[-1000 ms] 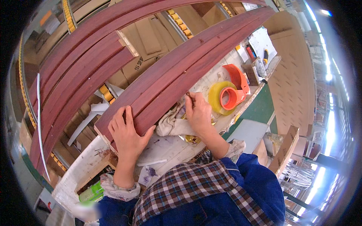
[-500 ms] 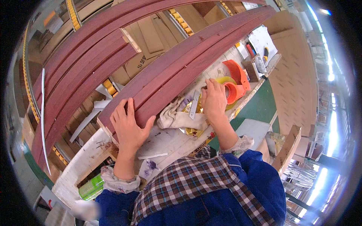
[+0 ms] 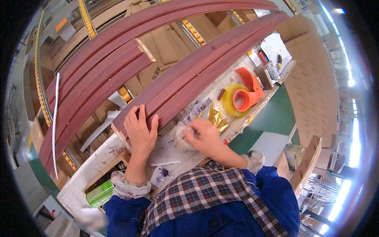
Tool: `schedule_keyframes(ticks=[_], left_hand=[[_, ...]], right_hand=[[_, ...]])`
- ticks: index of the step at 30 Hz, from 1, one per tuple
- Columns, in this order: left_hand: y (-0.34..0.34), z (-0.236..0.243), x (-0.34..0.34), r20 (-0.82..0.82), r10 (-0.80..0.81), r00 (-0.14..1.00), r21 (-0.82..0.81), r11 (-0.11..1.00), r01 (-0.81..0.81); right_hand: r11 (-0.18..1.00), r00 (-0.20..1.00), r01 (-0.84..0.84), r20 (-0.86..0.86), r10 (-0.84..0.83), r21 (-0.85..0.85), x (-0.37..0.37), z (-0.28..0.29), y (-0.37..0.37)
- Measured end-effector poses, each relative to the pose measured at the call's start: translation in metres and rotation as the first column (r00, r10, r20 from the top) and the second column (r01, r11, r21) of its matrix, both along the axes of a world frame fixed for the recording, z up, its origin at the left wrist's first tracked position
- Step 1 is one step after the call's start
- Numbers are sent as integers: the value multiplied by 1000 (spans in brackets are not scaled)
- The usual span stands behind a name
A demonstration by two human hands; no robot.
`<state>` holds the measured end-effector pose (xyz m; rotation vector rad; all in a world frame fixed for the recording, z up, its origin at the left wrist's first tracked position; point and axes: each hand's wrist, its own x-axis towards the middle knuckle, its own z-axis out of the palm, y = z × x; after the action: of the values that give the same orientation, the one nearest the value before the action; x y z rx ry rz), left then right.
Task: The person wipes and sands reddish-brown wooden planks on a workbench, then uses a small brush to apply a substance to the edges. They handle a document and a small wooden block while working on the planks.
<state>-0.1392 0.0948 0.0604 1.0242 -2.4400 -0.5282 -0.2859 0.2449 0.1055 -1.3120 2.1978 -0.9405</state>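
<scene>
Red-brown board (image 3: 193, 75): left hand (image 3: 140, 132) spread on near end; right hand (image 3: 205, 138) curled at pale rag (image 3: 181, 141), can't tell if gripping.

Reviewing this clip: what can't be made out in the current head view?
Right hand: blurred in the head view, so whether it holds the pale cloth is unclear.
Left hand: its palm, against the red board, is hidden by its own back, head view.
Green container: right end hidden behind the left cuff, head view.

A reddish-brown grooved board (image 3: 193, 73) lies slantwise, a crumpled whitish rag (image 3: 180, 139) just beside it.
</scene>
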Motion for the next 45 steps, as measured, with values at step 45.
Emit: schedule_keyframes(ticks=[45], left_hand=[[5, -2, -4, 110, -7, 994, 38, 999, 3]], right_hand=[[989, 620, -120, -785, 10, -83, 17, -64, -71]])
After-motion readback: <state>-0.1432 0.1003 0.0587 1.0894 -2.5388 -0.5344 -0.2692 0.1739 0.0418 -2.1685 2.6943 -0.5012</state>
